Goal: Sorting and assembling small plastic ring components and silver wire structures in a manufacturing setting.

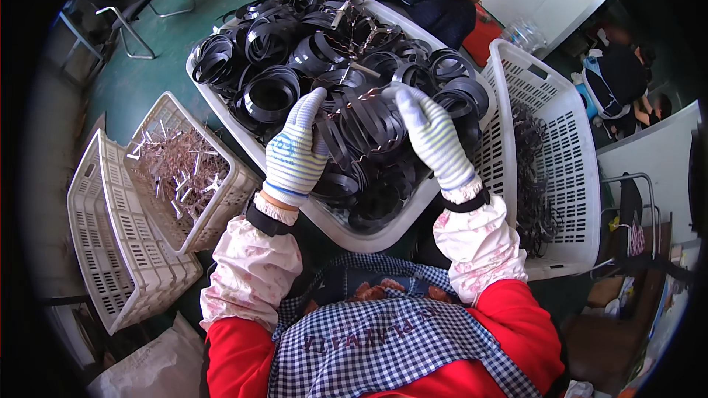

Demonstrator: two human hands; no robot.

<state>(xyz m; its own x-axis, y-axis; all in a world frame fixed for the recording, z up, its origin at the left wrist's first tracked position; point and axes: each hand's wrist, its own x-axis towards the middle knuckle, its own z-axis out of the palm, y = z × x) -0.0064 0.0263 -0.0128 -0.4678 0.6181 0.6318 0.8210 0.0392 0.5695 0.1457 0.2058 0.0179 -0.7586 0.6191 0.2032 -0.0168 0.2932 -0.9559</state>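
Note:
My left hand [296, 158], in a striped white glove, closes on the left end of a bundle of black bands [363, 129]. My right hand [434, 133], gloved alike, pinches the upper right end of that bundle. Thin copper-coloured twisted wire runs along the bundle's edges. Both hands are above a large white tub [332, 230] heaped with black coiled bands [269, 96]. On the heap lie pale metal pieces [364, 70] with copper-coloured wire. The fingertips on the bundle are partly hidden.
At left, a white basket [193, 239] holds copper-coloured wires and pale metal pieces, beside another basket [110, 250]. A slatted white crate [571, 169] with dark strips stands at right. Across the tub sits another person [435, 0] in blue, holding black bands. A chair [133, 0] is far left.

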